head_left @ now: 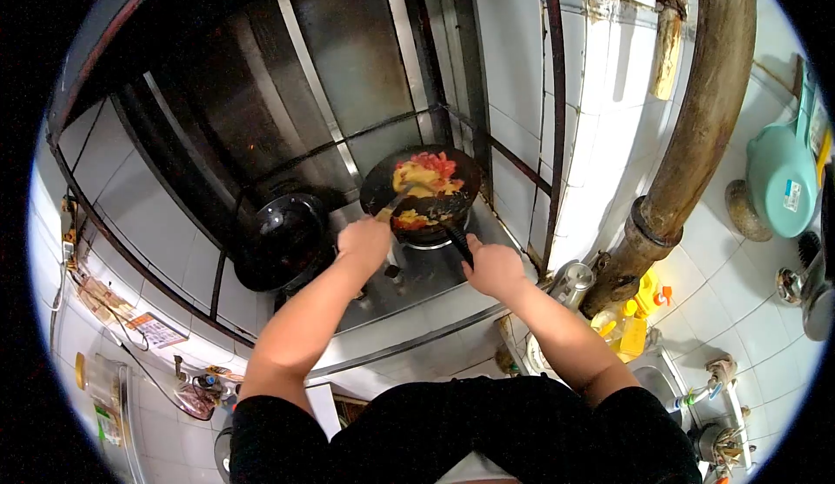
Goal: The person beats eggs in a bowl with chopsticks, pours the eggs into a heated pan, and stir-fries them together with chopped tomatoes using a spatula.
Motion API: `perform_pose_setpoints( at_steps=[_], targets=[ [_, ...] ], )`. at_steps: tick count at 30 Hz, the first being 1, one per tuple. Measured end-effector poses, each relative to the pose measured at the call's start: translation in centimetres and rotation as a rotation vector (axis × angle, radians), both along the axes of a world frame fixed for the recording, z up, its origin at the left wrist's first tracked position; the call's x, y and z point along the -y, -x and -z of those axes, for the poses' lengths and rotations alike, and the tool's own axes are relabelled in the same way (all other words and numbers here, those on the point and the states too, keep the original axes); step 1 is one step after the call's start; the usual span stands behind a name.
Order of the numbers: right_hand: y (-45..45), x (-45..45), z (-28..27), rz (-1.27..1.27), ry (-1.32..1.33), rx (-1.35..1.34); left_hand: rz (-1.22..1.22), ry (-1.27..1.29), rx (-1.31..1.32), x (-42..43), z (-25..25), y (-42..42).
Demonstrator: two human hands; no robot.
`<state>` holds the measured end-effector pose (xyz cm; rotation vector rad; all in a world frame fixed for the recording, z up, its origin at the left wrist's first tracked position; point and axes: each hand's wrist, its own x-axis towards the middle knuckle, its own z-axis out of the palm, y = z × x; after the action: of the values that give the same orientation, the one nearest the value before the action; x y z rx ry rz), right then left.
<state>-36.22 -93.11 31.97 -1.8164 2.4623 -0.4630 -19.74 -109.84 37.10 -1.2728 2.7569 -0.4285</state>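
Observation:
A dark frying pan (374, 178) sits on the stove at the back right of the cooktop. Red tomato-like pieces and yellow egg-like pieces (426, 173) lie in it, mostly heaped toward the far side, with a smaller clump near the front. My left hand (365, 245) is closed around the handle of a spatula (397, 201), whose tip reaches into the food. With its fingers wrapped round the pan's black handle (457, 239), my right hand (494, 271) is at the pan's front right.
A black wok (283, 240) stands on the left of the steel cooktop (400, 288). Dark metal bars (522, 169) frame the stove. To the right are a thick pipe (696, 127), a metal canister (572, 282), yellow bottles (633, 336), a sink (657, 375) and a hanging teal pan (783, 171).

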Motion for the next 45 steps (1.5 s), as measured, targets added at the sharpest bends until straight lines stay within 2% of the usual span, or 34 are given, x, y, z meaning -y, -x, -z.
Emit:
perform_pose_setpoints(
  at_steps=[2, 3, 5, 6, 10, 12, 14, 17, 20, 23, 26, 31, 34, 36, 38, 40, 44, 45],
  targets=[
    [0.1, 0.1, 0.5, -0.003, 0.042, -0.024, 0.057, 0.043, 0.116, -1.2, -3.8, -2.0],
    [0.2, 0.1, 0.8, -0.004, 0.081, -0.035, 0.010, 0.031, 0.144, -1.8, -6.7, -2.6],
    [-0.1, 0.0, 0.8, 0.001, 0.089, -0.033, 0.043, 0.090, 0.002, -1.0, -8.7, -4.8],
    [-0.2, -0.1, 0.2, 0.007, 0.059, -0.024, 0.073, 0.119, -0.034, -0.6, -8.9, -5.4],
    [-0.2, -0.2, -0.1, 0.000, 0.072, -0.026, 0.008, 0.059, 0.146, -0.6, -6.2, -3.1],
    [-0.2, 0.0, -0.2, 0.004, 0.058, -0.040, 0.074, 0.049, 0.077, -0.2, -3.9, -2.2],
    [-0.3, 0.0, 0.0, 0.006, 0.045, -0.041, 0.102, 0.021, 0.129, 0.8, -2.6, -2.4],
    [0.0, 0.1, 0.0, 0.016, 0.031, -0.044, 0.218, -0.045, 0.173, -1.8, -5.2, -3.7],
    [-0.5, 0.1, -0.3, 0.019, 0.019, -0.043, 0.210, -0.042, 0.099, -2.6, -5.2, -3.0],
    [-0.5, 0.0, -0.3, 0.024, 0.002, -0.022, 0.093, 0.006, 0.036, 0.2, -1.4, -0.8],
    [-0.5, 0.1, -1.2, 0.043, -0.051, -0.011, 0.103, 0.039, 0.004, -0.3, -2.9, -1.2],
    [-0.5, 0.2, -0.9, 0.049, -0.045, -0.028, 0.114, 0.127, 0.040, -2.1, -13.0, -6.1],
    [-0.5, 0.3, -0.7, 0.054, -0.022, -0.028, 0.117, 0.145, 0.130, -3.5, -16.4, -6.9],
    [-0.4, 0.3, -0.4, 0.058, 0.002, -0.039, 0.125, 0.096, 0.167, -3.4, -16.2, -5.6],
    [-0.5, 0.3, 0.0, 0.059, 0.037, -0.054, 0.111, 0.084, 0.201, -1.0, -12.9, -3.3],
    [-0.9, -0.1, -0.8, 0.042, 0.053, -0.018, 0.150, 0.067, 0.076, 0.8, -10.9, -1.0],
    [-0.8, 0.4, -1.3, 0.020, 0.038, -0.033, 0.052, 0.082, 0.065, 2.7, -12.3, 1.8],
    [-0.7, 0.6, -1.0, 0.020, 0.042, -0.039, 0.021, 0.084, 0.147, 4.1, -12.7, 2.7]
  ],
)
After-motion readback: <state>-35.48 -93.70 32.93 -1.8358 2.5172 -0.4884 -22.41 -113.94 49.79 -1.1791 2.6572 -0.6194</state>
